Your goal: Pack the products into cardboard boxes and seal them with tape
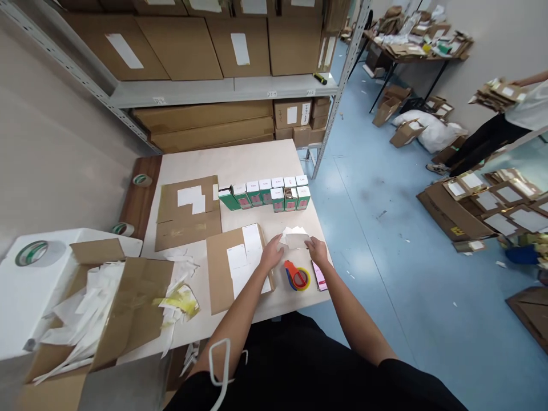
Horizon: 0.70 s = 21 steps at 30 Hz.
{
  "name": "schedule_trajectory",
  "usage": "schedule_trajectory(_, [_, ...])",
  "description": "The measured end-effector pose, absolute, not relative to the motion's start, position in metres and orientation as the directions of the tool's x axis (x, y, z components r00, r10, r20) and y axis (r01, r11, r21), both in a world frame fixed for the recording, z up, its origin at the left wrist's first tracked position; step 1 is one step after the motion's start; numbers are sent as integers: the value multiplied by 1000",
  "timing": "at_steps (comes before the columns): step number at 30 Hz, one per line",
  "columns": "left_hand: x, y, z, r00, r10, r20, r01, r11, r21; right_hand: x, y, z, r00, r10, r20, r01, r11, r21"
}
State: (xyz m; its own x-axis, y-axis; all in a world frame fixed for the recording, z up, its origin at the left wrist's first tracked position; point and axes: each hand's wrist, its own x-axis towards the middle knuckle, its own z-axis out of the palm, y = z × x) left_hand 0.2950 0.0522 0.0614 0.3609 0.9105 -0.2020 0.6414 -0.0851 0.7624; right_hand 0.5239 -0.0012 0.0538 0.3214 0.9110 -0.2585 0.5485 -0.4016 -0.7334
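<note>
Between my hands is a small white sheet of paper [294, 241], held near the front right of the table. My left hand [272, 254] pinches its left side, and my right hand [317, 252] pinches its right edge. Just below lies a tape dispenser [297, 276], red and blue with a yellow roll. Partly hidden by my right forearm is a pink and white packet [319, 276]. To the left, a flat cardboard box [219, 274] with white labels lies under my left forearm. Beyond my hands stand several green and white small boxes [254, 194] in rows.
Another flat labelled cardboard piece [171, 225] lies farther back. An open carton [141, 297] of white paper strips stands at left. Shelving [192, 91] with cartons rises behind the table. A person [509, 120] holding cardboard stands at far right, near stacked flattened boxes [458, 214].
</note>
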Motion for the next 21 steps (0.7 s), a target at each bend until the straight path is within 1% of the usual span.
schedule_trajectory(2, [306,80,71,468,862,-196,584,-135,801,531,-9,66,314,922,-226,456,-355,-816])
schedule_trajectory(4, [313,103,79,563,802,-199,512,-149,846,540,-16,78,320,923,-212,387,-332,-860])
schedule_trajectory(9, [318,133,102,699,643,-313,462,-71,884,559,-30,94,274,927,-258,275,-332,-902])
schedule_trajectory(12, [320,131,115,724,590,-357,423,28,906,563,-33,97,266,929,-255,219,-316,-923])
schedule_trajectory(14, [322,128,120,722,591,-360,386,87,918,564,-33,99,275,927,-255,193,-313,-930])
schedule_trajectory(17, [320,126,122,711,618,-335,336,121,934,567,-32,102,291,923,-253,164,-308,-937])
schedule_trajectory(21, [301,132,125,619,732,-284,278,133,951,584,-36,106,366,904,-223,33,-252,-967])
